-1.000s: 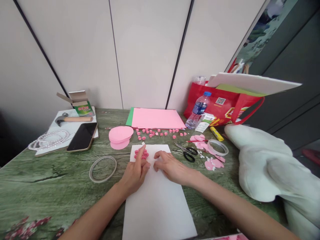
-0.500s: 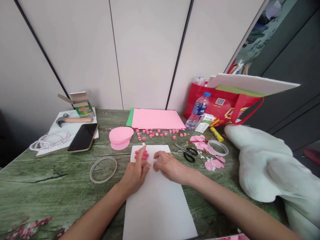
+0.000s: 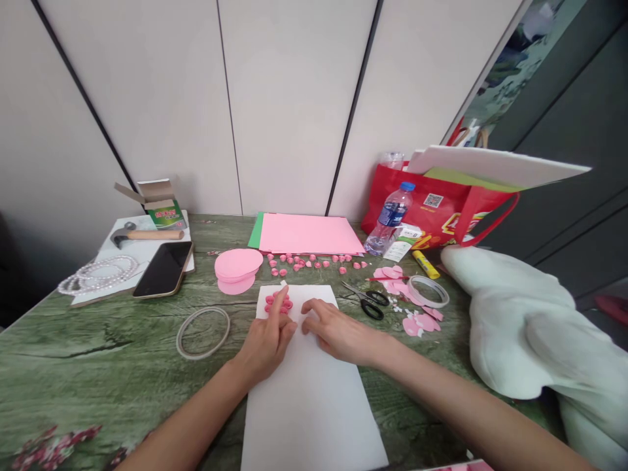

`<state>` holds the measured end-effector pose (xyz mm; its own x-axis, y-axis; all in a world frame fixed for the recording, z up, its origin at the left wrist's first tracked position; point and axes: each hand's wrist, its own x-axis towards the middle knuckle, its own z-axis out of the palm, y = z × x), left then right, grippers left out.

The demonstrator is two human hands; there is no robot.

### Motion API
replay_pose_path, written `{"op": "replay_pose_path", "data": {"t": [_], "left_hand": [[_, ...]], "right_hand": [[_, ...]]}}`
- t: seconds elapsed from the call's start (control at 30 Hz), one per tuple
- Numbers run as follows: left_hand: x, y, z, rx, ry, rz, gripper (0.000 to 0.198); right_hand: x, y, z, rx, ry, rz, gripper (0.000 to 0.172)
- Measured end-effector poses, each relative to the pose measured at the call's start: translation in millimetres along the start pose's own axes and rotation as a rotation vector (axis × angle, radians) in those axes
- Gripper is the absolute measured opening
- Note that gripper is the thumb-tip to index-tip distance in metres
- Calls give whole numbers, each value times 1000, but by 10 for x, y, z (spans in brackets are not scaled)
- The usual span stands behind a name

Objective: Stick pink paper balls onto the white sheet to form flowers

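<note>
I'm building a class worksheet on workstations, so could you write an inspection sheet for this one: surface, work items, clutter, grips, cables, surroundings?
Surface: green wood-patterned tabletop.
Work items: white board bearing a cluster of pink rolls; loose pink rolls lie beyond it.
Clutter: scissors right of the board; phone and hammer at left; bottle at the back right.
Grips: left grip has its index finger extended over the cluster, contact unclear; right grip is bent over the board, no held object visible.
Cables: nothing seen.
Surroundings: pale panelled wall behind; red bag at right.
</note>
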<state>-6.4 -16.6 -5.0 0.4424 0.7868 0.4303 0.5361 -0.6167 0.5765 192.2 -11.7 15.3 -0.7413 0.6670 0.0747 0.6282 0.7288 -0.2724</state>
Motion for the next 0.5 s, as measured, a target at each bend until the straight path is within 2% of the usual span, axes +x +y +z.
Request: {"op": "replay_pose_path", "data": {"t": [0.37,0.5], "left_hand": [[-12,-15,4,14,-21,4,56],[-8,3,-2,12,-27,-14,55]], "right_hand": [[28,-16,-45,63,-10,10,30],[22,-45,-84,75,-26,18,23]]}}
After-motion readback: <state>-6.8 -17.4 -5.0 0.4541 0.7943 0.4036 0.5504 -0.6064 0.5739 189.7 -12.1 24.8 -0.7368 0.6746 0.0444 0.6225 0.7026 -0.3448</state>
